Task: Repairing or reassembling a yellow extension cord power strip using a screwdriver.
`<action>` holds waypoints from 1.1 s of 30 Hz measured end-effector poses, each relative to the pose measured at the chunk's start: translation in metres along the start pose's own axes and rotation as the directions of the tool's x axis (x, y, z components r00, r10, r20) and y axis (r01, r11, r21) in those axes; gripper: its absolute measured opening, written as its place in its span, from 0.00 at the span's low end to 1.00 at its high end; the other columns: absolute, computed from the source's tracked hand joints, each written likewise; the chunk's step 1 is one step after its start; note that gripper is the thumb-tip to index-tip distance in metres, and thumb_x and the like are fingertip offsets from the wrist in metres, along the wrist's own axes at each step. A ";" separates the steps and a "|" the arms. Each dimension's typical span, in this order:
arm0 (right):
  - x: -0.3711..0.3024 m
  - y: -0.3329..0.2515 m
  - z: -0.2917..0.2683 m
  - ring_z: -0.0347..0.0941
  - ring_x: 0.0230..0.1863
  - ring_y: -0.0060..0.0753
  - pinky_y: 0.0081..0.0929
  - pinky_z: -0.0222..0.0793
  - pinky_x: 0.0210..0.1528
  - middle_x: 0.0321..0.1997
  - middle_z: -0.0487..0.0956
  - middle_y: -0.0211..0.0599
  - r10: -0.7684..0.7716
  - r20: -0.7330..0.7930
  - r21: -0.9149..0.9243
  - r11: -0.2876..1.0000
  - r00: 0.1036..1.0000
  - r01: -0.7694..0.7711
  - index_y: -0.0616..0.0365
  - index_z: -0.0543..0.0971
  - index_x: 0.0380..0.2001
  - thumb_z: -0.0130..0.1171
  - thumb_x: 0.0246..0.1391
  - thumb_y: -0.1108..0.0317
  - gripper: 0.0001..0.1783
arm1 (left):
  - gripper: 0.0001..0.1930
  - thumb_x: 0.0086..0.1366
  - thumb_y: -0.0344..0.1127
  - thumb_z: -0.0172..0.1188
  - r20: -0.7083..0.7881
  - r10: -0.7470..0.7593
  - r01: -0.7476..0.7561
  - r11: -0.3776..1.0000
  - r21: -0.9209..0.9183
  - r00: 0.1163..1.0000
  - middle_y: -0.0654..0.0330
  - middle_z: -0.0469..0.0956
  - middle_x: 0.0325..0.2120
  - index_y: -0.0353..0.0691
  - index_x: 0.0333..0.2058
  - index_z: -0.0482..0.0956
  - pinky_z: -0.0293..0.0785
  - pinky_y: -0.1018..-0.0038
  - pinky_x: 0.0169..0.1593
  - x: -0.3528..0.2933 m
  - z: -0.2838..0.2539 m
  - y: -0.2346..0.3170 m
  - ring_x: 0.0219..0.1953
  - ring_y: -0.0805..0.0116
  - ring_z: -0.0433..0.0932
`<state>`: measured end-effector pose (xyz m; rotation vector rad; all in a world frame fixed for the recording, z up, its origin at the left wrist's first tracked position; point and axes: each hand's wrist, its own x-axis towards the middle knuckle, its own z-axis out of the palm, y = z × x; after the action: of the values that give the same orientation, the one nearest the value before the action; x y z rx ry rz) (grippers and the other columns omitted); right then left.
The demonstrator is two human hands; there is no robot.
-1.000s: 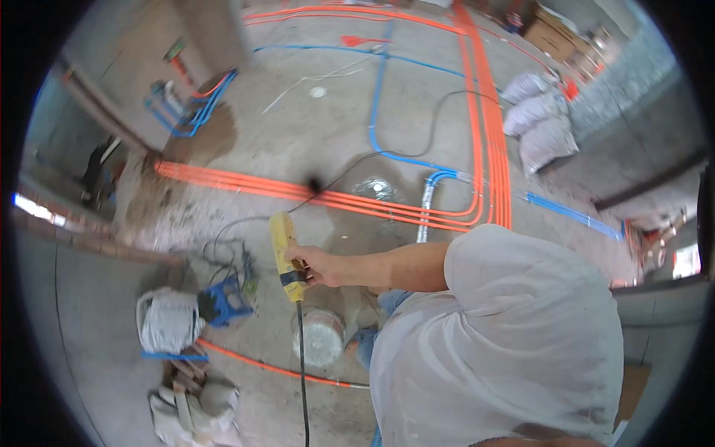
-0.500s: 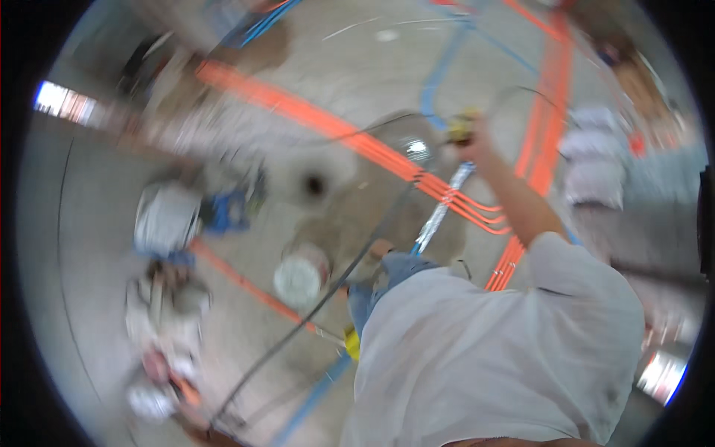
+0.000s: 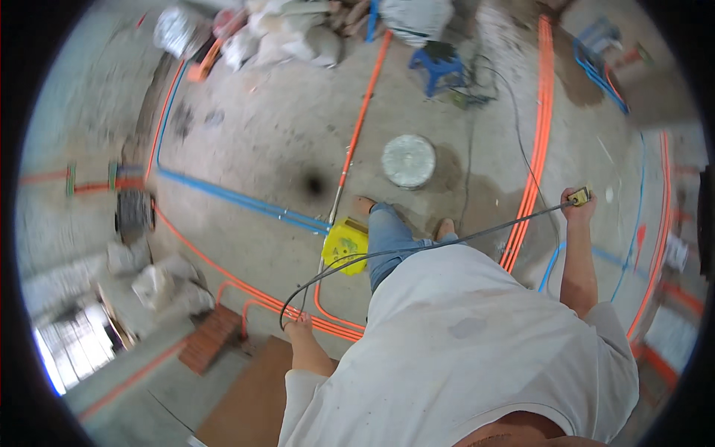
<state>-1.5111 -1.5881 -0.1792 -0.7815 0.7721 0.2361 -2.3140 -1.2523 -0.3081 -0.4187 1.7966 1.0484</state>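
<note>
In my right hand (image 3: 579,212), stretched far out to the right, is a small yellow-and-black block (image 3: 579,196) with a dark cable attached. Its exact kind is not clear. The dark cable (image 3: 462,239) runs from there across the front of my body and curls into a loop beside my left hand. Held low at the left, my left hand (image 3: 299,323) is closed on the cable near this loop. Just beyond it, close to my leg, a bright yellow plastic stool-like object (image 3: 346,247) stands on the floor.
Orange conduits (image 3: 538,141) and blue pipes (image 3: 223,192) run along the concrete floor. A white-topped bucket (image 3: 409,161) stands ahead of my feet. Farther off are a blue stool (image 3: 436,71), sacks (image 3: 283,36) and a thinner cord (image 3: 514,104). Bricks (image 3: 210,343) and a brown board (image 3: 249,398) lie at lower left.
My body and view have turned. The left hand, out of clear view before, now shows with the cable. My right hand still holds the yellow-and-black block, now farther to the right.
</note>
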 end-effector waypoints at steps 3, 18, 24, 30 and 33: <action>-0.016 0.084 0.101 0.64 0.22 0.33 0.28 0.66 0.23 0.24 0.69 0.32 0.122 0.134 -0.115 0.988 0.983 -0.107 0.53 0.71 0.27 0.46 0.51 0.53 0.15 | 0.34 0.65 0.58 0.43 -0.297 0.019 -0.080 0.977 -0.196 0.955 0.58 0.55 0.60 0.47 0.64 0.50 0.66 0.57 0.54 -0.006 -0.016 0.013 0.58 0.59 0.60; -0.165 0.470 0.429 0.66 0.22 0.34 0.26 0.66 0.22 0.23 0.68 0.36 0.610 0.373 -0.659 0.704 0.699 -0.263 0.56 0.70 0.30 0.52 0.47 0.52 0.18 | 0.24 0.70 0.50 0.42 -0.074 0.997 -0.983 0.024 0.184 0.011 0.54 0.77 0.30 0.31 0.37 0.73 0.69 0.74 0.31 -0.159 0.130 0.442 0.30 0.70 0.73; -0.239 0.604 0.489 0.65 0.22 0.32 0.26 0.66 0.22 0.23 0.67 0.36 0.711 0.349 -0.735 0.612 0.610 -0.293 0.56 0.68 0.29 0.53 0.46 0.50 0.19 | 0.25 0.68 0.50 0.44 -0.094 0.959 -0.902 -0.216 0.375 -0.268 0.52 0.78 0.33 0.28 0.45 0.71 0.71 0.75 0.40 -0.260 0.180 0.617 0.35 0.67 0.76; -0.263 0.720 0.538 0.68 0.24 0.34 0.27 0.65 0.20 0.24 0.68 0.36 0.692 0.366 -0.738 0.623 0.622 -0.259 0.54 0.68 0.31 0.54 0.46 0.50 0.18 | 0.27 0.67 0.48 0.45 -0.120 0.958 -0.956 -0.241 0.169 -0.262 0.46 0.75 0.41 0.25 0.50 0.66 0.71 0.70 0.48 -0.263 0.305 0.739 0.43 0.61 0.76; -0.261 0.786 0.580 0.70 0.25 0.38 0.33 0.67 0.21 0.25 0.71 0.41 0.721 0.406 -0.737 0.621 0.561 -0.265 0.54 0.69 0.32 0.55 0.46 0.51 0.18 | 0.26 0.66 0.47 0.45 -0.121 0.952 -0.956 -0.266 0.122 -0.281 0.45 0.74 0.43 0.26 0.51 0.66 0.69 0.70 0.51 -0.247 0.340 0.824 0.45 0.60 0.75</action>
<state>-1.7465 -0.6054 -0.1588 -0.9511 0.1619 1.3353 -2.5608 -0.5509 0.2415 1.5018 2.0953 2.1759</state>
